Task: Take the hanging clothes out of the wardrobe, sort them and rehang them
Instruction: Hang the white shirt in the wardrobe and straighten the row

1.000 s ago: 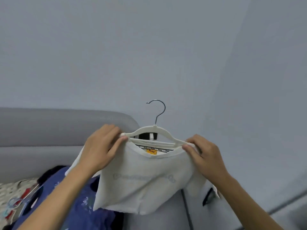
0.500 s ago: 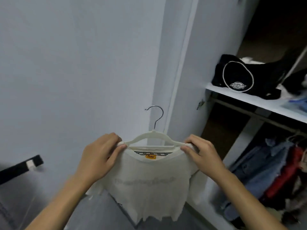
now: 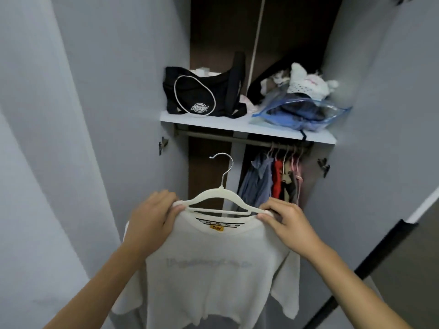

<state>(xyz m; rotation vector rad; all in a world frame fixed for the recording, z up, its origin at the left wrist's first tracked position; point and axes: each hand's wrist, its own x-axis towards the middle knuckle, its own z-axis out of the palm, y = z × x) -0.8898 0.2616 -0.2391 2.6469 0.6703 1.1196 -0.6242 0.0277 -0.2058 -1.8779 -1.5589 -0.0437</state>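
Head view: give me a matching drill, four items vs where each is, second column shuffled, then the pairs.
Items:
1. white T-shirt
2. black bag
3. clear zip bag
4. red garment

Places:
A. hanging on the rail under the shelf
B. left end of the shelf
C. on a white hanger, in the grip of the left hand and right hand
D. right end of the shelf

Pairs: 1-C, 2-B, 3-D, 4-A

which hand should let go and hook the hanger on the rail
Probably the left hand. The free stretch of rail sits up and left, above that side, while the hung clothes crowd the right. The right hand can steady the white t-shirt meanwhile.
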